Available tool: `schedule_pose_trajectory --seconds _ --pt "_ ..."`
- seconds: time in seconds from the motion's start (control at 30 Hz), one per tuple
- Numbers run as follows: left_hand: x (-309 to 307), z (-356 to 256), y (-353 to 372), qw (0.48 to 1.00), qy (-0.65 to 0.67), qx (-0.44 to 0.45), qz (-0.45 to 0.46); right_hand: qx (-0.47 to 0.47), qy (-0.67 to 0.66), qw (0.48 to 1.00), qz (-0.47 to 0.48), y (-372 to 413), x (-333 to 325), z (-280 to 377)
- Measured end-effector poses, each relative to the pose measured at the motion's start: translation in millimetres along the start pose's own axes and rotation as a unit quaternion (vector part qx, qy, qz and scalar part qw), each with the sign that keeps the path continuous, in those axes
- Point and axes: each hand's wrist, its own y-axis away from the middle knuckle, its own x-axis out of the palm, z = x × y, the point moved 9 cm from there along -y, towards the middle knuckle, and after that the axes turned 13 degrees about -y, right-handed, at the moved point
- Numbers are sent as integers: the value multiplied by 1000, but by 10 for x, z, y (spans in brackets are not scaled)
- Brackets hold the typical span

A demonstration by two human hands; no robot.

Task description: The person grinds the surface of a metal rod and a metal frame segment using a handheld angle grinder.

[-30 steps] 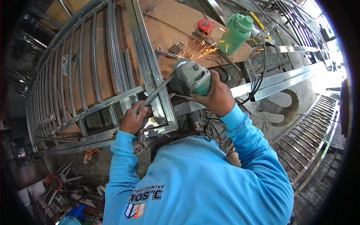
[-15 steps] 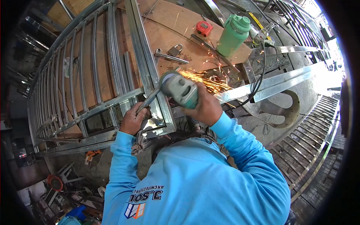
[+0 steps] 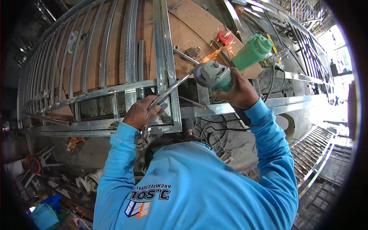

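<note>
My left hand point(image 3: 141, 112) is closed around the near end of a slim metal tube point(image 3: 170, 89), which slants up to the right across the steel frame point(image 3: 173, 69). My right hand point(image 3: 243, 92) grips the green-and-grey body of an angle grinder point(image 3: 215, 75). The grinder's disc point(image 3: 201, 74) meets the tube near its far end. Orange sparks point(image 3: 213, 55) fly up and to the right from there. Just beyond lie a padlock point(image 3: 191, 51) and a red tape measure point(image 3: 225, 38). A green water bottle point(image 3: 251, 53) is close above my right hand.
A large barred metal grille point(image 3: 88, 61) spreads over the brown board point(image 3: 199, 19) to the left. The grinder's cord point(image 3: 271, 82) runs on the right beside a long steel bar point(image 3: 283, 101). Coiled cable point(image 3: 214, 132) lies on the floor below. Another barred panel point(image 3: 312, 153) is at right.
My right hand and the grinder have shifted right in view, and the tube has swung to a flatter slant. Sparks now go up-right instead of down-right. The whole view has shifted too.
</note>
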Motion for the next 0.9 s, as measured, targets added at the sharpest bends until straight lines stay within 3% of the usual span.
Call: schedule_pose_trajectory --seconds 0.13,0.17,0.23,0.27,0.3,0.37,0.53,0.57,0.6,0.7,0.73,0.8,0.83,0.87,0.9 --pt "-29 -78 -15 996 91 21 8 -45 -56 996 59 -106 124 115" --pt "-27 -89 -17 995 97 34 8 -14 -35 996 85 -105 168 132" --pt "-7 -46 -9 998 37 53 -15 50 8 990 131 -68 306 367" --pt "2 -42 -13 998 7 65 -25 -13 69 990 125 -65 373 440" --pt "-2 -47 -12 998 -16 62 -29 62 89 982 157 -43 441 427" --pt "-40 -90 15 996 -60 55 -38 49 97 978 180 -42 527 468" --pt "-30 -63 34 996 -63 44 -45 23 -7 994 110 -261 285 232" --pt "-20 -48 24 997 -49 44 -39 80 139 984 77 -272 70 129" --pt "-6 -41 17 998 -36 46 -33 117 152 978 84 -284 44 166" --pt "101 48 7 997 -59 44 -8 -26 -59 989 133 -143 378 230" --pt "89 32 9 998 -57 31 -5 44 116 979 164 -63 438 423" --pt "27 -18 9 998 -54 5 -3 -28 142 974 172 45 644 506" --pt "34 -15 -4 999 -48 6 0 28 127 976 175 52 657 582" --pt "41 -8 -5 999 -41 5 3 21 118 979 168 52 639 523" --pt "42 6 8 999 -35 3 3 -23 130 986 102 36 546 455"
